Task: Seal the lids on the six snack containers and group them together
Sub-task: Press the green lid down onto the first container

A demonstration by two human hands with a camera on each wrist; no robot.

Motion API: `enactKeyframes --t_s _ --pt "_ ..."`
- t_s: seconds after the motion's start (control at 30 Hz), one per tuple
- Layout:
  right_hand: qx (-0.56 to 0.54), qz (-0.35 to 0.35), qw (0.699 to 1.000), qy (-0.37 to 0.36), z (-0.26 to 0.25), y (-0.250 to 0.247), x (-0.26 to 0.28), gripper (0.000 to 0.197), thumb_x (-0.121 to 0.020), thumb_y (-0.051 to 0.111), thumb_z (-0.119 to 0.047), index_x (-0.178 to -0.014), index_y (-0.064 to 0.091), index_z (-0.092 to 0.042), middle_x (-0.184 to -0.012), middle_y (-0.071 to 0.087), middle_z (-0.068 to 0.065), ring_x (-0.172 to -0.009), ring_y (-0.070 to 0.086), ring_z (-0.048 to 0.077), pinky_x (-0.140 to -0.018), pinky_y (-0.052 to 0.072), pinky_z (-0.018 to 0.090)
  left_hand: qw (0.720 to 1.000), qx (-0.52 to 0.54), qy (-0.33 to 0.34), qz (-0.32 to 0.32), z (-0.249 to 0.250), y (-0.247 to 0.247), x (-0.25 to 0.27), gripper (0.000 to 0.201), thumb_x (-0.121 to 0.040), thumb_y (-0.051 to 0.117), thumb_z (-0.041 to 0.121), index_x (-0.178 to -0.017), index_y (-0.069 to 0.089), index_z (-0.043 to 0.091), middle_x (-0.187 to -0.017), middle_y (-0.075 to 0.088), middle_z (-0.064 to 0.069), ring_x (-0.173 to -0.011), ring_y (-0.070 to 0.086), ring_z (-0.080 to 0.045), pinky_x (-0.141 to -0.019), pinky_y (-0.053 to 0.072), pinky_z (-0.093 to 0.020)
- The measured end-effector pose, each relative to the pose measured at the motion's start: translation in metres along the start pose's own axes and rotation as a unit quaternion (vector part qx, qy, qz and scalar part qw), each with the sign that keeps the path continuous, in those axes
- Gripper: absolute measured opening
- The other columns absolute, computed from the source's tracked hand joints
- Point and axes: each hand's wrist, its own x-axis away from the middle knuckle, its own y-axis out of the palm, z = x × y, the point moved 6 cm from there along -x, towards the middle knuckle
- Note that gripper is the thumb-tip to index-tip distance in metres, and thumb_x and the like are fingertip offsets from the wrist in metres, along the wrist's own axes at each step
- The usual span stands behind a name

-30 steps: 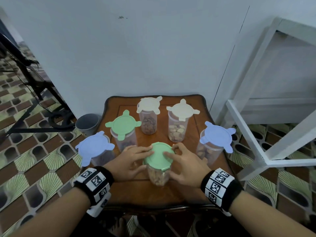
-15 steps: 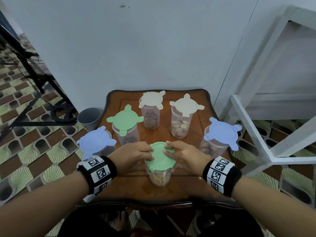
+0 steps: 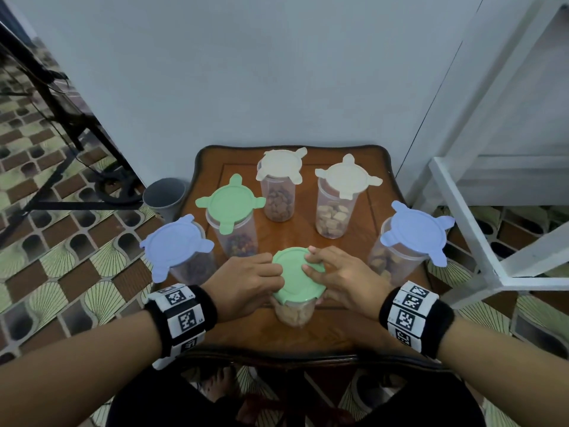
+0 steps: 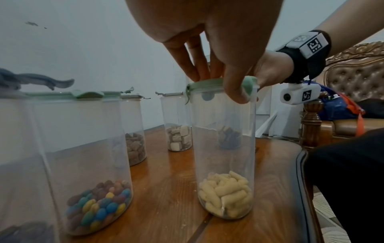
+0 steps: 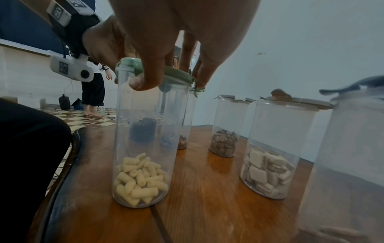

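Six clear snack containers stand on a small wooden table (image 3: 308, 331). The nearest container (image 3: 295, 315) holds pale puffed sticks and wears a green lid (image 3: 292, 278). My left hand (image 3: 264, 282) grips the lid's left edge and my right hand (image 3: 320, 272) its right edge. The wrist views show fingertips on top of the green lid (image 4: 207, 82) (image 5: 176, 74) and each thumb pressing a side flap down against the rim. The other lids, green (image 3: 229, 203), cream (image 3: 280, 164) (image 3: 346, 177) and blue (image 3: 177, 245) (image 3: 414, 235), have their flaps sticking out.
The five other containers ring the near one, with the blue-lidded ones close to the table's left and right edges. A grey bin (image 3: 164, 195) and a black stand (image 3: 61, 118) are at the left, and a white frame (image 3: 462, 226) is at the right. A wall rises behind the table.
Both hands stay on the near green lid. My left fingers have drawn back from across the lid to its left edge. The other containers have not moved.
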Motion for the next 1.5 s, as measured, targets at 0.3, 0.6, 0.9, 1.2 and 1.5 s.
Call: enactKeyframes --t_s 0.3,0.6,0.9,1.2,1.5 --pt "0.032 -0.052 0.998 0.028 -0.007 -0.012 -0.012 0.054 -0.078 0.076 -0.036 -0.124 0.063 -0.009 -0.123 0.051 0.016 -0.117 0.05 0.033 -0.097 0.047 0.043 0.998 0.009 -0.012 -0.057 -0.003 -0.008 -0.008 0.029 -0.09 0.067 0.044 -0.083 0.054 0.019 -0.088 0.052 0.004 -0.081 0.039 -0.012 -0.052 0.043 -0.033" --pt "-0.108 0.024 0.985 0.133 -0.008 0.005 0.004 0.067 -0.074 0.072 -0.051 -0.132 0.056 -0.023 -0.141 0.036 0.01 -0.13 0.042 0.023 -0.101 0.045 0.044 0.992 0.103 -0.072 0.025 0.005 0.015 0.018 0.055 -0.083 0.077 0.036 -0.131 0.061 0.013 -0.139 0.057 -0.008 -0.13 0.051 -0.022 -0.104 0.047 -0.04" --pt "-0.147 -0.005 0.979 0.141 0.0 0.004 0.005 0.067 -0.069 0.076 -0.051 -0.128 0.062 -0.021 -0.133 0.046 0.01 -0.121 0.049 0.021 -0.103 0.044 0.04 0.994 0.109 -0.03 0.012 -0.003 0.008 0.011 0.045 -0.086 0.065 0.047 -0.114 0.069 0.012 -0.124 0.067 -0.005 -0.108 0.062 -0.022 -0.088 0.054 -0.035" --pt "-0.168 0.023 0.97 0.174 0.005 0.002 -0.001 0.063 -0.055 0.09 -0.036 -0.113 0.072 -0.021 -0.115 0.055 0.006 -0.104 0.054 0.018 -0.094 0.041 0.017 0.993 0.065 0.001 0.103 0.005 0.008 0.013 0.027 -0.093 0.066 0.032 -0.098 0.072 0.005 -0.096 0.07 -0.005 -0.079 0.055 -0.023 -0.068 0.05 -0.033" --pt "-0.119 -0.007 0.978 0.174 -0.007 -0.001 0.001 0.071 -0.067 0.084 -0.041 -0.13 0.059 -0.022 -0.136 0.044 0.009 -0.122 0.049 0.019 -0.105 0.041 0.029 0.99 0.122 -0.044 0.055 -0.006 0.013 0.009 0.033 -0.089 0.07 0.041 -0.102 0.07 0.011 -0.101 0.068 -0.002 -0.087 0.055 -0.019 -0.069 0.051 -0.035"
